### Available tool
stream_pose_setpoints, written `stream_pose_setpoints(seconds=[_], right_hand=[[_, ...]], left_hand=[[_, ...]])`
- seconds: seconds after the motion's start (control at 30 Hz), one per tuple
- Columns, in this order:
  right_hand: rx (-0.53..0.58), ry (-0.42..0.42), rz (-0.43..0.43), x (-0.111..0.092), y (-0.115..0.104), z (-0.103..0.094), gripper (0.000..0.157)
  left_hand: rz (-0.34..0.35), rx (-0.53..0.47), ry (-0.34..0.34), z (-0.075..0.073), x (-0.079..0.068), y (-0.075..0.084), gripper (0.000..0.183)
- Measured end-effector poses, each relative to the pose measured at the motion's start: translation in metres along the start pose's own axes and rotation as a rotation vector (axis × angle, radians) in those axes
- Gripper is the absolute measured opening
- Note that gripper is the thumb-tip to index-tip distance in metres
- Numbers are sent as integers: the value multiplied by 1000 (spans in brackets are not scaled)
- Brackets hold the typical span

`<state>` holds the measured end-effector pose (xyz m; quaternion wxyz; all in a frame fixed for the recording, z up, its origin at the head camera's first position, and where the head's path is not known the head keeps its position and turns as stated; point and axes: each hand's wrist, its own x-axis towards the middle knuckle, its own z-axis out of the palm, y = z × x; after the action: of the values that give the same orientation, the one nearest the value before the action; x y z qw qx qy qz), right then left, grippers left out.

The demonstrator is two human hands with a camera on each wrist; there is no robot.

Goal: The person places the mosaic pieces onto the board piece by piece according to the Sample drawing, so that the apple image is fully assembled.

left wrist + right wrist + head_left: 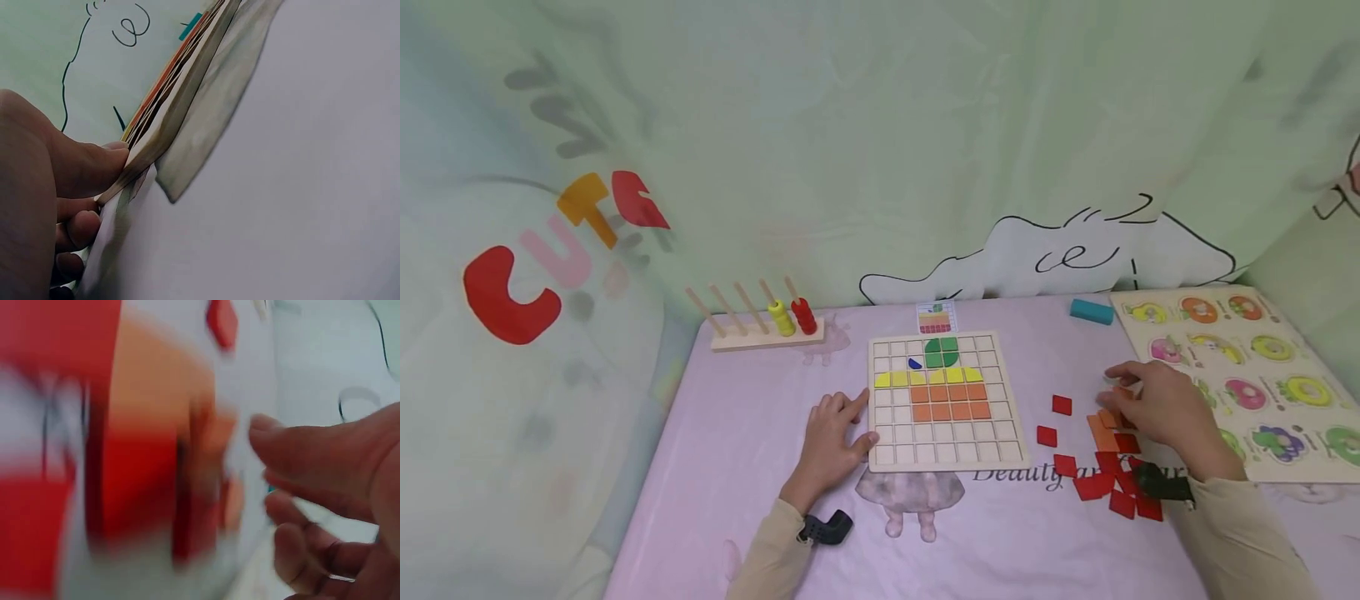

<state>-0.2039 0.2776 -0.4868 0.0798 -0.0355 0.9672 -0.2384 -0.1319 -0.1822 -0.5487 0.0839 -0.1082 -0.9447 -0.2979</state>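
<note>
On a pink-clothed bench (737, 467), far left: a wooden peg abacus (767, 336) with yellow and red beads on two pegs. Next, the left hand (831, 433), index finger and thumb apart, both touching the left edge of a flat grid board (940, 433). Keep that touch steady to stop any sliding.

On the board, left to right: a row of yellow pieces (898, 378), a small blue piece (914, 363) above it, two rows of orange squares (959, 392) below, green pieces (942, 353) at the top. Lowest two rows bare. Just behind, a picture card (936, 319) with a red bottom band; by that guide, red probably right for the bare rows.

Farther right, scattered red tiles (1047, 436), a teal block (1092, 312) well behind, then heaped orange tiles (1101, 435) under the right hand (1161, 404). Thumb and fingertips apart, no tile clearly between them; contact impossible to tell. Pinch one tile by opposite edges, without dragging neighbours; lone tiles likely easiest. Far right, a fruit puzzle board (1262, 371).
</note>
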Motion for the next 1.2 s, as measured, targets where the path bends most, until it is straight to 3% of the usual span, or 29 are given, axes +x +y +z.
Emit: stream_pose_setpoints(seconds=[0.13, 0.37, 0.63, 0.83, 1.03, 1.2], right_hand=[[-32, -19, 43, -3, 21, -8, 54], [6, -35, 23, -4, 25, -5, 30], [86, -28, 22, 6, 22, 8, 65], [127, -39, 42, 11, 7, 14, 44], [171, -52, 24, 9, 2, 13, 44], [216, 2, -54, 7, -4, 20, 44]], left_hand=[[-4, -1, 6, 0, -1, -2, 67], [5, -21, 10, 0, -1, -1, 66], [-11, -18, 0, -1, -2, 1, 67], [-7, -31, 8, 0, -2, 1, 67], [8, -27, 19, 0, -2, 2, 66], [16, -17, 21, 0, -1, 2, 65]])
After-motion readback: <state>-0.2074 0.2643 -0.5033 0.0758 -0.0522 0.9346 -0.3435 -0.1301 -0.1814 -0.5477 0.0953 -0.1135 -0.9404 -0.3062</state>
